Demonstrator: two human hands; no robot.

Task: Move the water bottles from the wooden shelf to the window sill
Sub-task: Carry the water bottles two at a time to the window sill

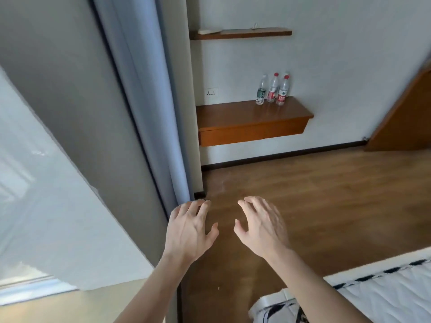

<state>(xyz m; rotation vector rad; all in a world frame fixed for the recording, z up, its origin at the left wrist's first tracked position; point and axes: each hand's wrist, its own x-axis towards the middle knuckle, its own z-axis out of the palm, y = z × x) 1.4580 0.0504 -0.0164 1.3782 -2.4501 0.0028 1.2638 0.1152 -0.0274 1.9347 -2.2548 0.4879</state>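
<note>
Wooden shelf (233, 117): 3 water bottles (272, 89) upright, fill unclear. L hand (189, 231), R hand (263, 229): fingers spread, holding nothing.

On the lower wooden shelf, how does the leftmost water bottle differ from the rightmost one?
Label: the clear plastic bottle at the row's left end wears a green one, the clear plastic bottle at the right end a red one. Cap: the left-end bottle's is white, the right-end bottle's red. Both stand upright, capped, on the thick brown wooden shelf.
</note>
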